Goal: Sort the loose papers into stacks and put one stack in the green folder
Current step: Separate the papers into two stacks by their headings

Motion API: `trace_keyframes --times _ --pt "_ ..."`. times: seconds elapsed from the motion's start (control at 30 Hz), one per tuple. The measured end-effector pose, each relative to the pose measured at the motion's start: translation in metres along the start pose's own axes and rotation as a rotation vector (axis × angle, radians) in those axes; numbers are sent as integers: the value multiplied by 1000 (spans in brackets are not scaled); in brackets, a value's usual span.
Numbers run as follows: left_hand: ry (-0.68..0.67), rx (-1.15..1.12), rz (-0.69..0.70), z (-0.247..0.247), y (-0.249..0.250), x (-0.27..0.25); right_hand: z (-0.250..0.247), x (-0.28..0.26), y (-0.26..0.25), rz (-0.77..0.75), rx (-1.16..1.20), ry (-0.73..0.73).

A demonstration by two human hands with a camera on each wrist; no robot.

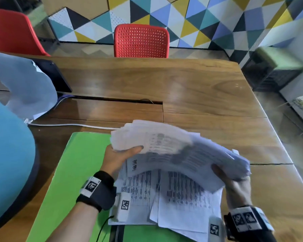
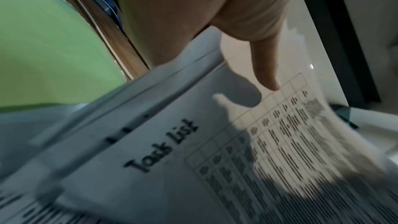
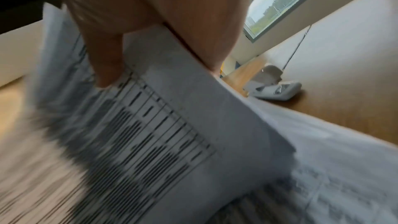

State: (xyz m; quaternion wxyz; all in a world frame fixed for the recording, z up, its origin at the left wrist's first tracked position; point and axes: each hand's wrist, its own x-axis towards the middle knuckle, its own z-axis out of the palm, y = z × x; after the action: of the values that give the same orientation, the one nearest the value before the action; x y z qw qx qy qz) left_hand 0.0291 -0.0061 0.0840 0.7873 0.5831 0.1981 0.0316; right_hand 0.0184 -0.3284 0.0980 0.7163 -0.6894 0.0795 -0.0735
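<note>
A thick, uneven stack of printed papers [image 1: 175, 151] is held above the table, bowed in the middle. My left hand [image 1: 122, 154] grips its left end, thumb on top. My right hand [image 1: 234, 180] grips its right end. More loose printed sheets [image 1: 182, 203] lie flat below the stack. They partly cover the green folder [image 1: 72, 172], which lies at the table's near left. In the left wrist view a sheet headed "Task list" [image 2: 163, 149] lies under my finger [image 2: 267, 74]. The right wrist view shows my fingers [image 3: 107, 60] on the blurred stack [image 3: 172, 125].
The wooden table [image 1: 191, 88] stretches ahead. A white cable [image 1: 68, 125] crosses it by a recessed panel [image 1: 112, 109]. At far left a white cloth [image 1: 26, 88] drapes over a dark device. A red chair [image 1: 141, 41] stands behind. A white stapler [image 3: 273, 89] sits on the table.
</note>
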Motion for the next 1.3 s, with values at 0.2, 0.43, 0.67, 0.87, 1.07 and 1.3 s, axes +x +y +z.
trace_keyframes --times 0.2,0.43,0.67,0.87,1.07,1.3 --pt "-11 -3 107 16 14 -11 13 -5 2 -55 18 111" --pt "-43 58 145 0 17 -6 3 3 -17 -148 12 72" --pt "22 90 100 23 4 15 11 22 -11 -128 -221 38" --pt "53 100 152 34 15 17 13 19 -24 -221 -200 49" --pt "50 105 184 31 11 24 20 24 -29 -307 -109 117" --pt "-5 127 166 23 4 30 -6 22 -3 -93 7 207"
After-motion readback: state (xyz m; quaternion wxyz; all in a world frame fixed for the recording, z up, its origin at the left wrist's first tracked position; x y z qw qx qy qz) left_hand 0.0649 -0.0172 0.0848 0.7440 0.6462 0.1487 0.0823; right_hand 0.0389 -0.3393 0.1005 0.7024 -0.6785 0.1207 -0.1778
